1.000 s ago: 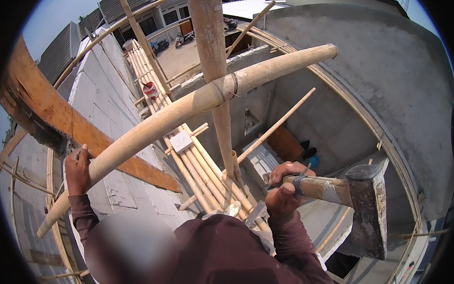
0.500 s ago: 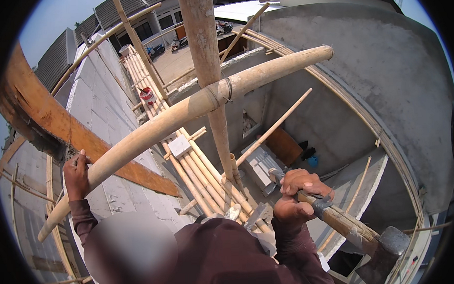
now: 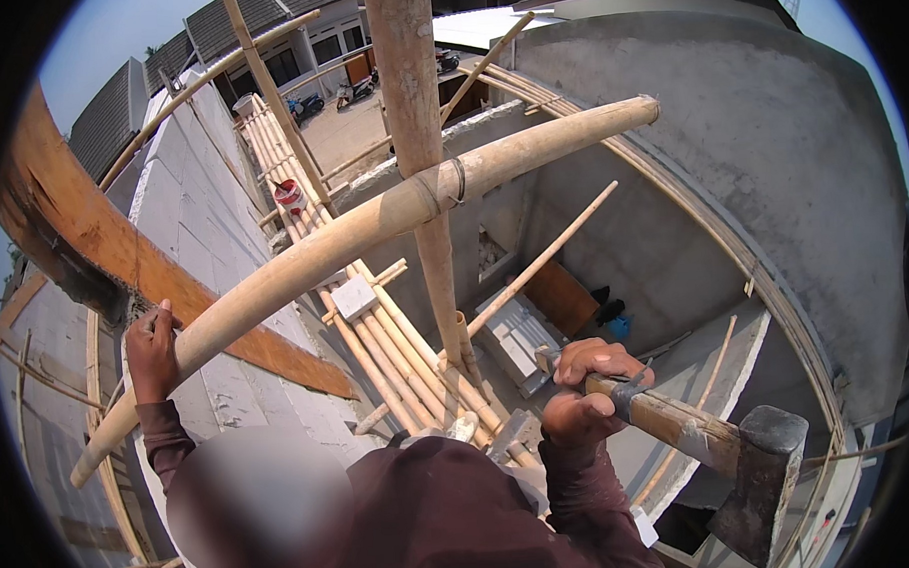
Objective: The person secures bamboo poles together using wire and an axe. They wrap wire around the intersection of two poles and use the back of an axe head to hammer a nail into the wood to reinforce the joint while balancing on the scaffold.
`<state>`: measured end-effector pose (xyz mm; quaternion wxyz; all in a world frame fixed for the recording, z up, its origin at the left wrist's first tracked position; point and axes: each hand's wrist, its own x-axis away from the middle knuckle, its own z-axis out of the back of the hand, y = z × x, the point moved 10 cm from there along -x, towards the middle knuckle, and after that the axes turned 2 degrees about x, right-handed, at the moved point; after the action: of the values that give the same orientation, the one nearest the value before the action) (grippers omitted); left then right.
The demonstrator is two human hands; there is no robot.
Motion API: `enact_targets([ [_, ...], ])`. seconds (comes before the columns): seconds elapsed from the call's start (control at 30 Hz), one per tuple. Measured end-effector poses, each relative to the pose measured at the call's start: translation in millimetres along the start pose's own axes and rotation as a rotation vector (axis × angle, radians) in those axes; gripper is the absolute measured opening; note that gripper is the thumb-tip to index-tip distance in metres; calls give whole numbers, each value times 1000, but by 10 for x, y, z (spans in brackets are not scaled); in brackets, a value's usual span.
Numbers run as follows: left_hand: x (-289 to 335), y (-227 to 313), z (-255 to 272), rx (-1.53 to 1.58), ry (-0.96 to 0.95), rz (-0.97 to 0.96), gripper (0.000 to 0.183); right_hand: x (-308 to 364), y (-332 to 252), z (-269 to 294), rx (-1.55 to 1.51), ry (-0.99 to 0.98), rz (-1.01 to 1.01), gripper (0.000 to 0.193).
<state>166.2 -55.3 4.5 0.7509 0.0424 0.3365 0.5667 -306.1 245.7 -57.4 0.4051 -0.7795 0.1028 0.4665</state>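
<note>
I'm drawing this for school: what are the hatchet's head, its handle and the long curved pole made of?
Hatchet head: probably steel, dull grey with brown, rusty-looking patches.
Handle: looks like worn wood, tan with rough lengthwise streaks.
Pole: most likely bamboo, smoothish and pale tan, round with a ring-like joint.

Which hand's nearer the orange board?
Left. The left hand is close by the lower edge of the board; the right hand is well to its right, gripping the hatchet.
</note>
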Motion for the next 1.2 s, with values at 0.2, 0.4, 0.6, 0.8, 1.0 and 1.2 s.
enact_targets([
  [0.2, -86, 159, -30, 8, 46, -65, 51, 522, 1287, -449, 515, -444, -448, 24],
  [0.4, -13, 143, 13, -19, 44, -28, 53, 81, 296, 21, 186, -81, -231, 44],
  [0.6, -12, 101, 54, -21, 70, -31, 54, -200, -543, 187, -266, 238, 425, 50],
  [0.8, 61, 82, 163, -34, 94, -10, 54, 377, 887, -513, 422, -431, -366, 29],
  [1.0, 42, -55, 81, -33, 76, -26, 54, -460, -523, 271, -88, 183, 158, 57],
  [1.2, -70, 113, -98, -5, 55, -36, 53, 651, 1410, -391, 513, -477, -559, 31],
])
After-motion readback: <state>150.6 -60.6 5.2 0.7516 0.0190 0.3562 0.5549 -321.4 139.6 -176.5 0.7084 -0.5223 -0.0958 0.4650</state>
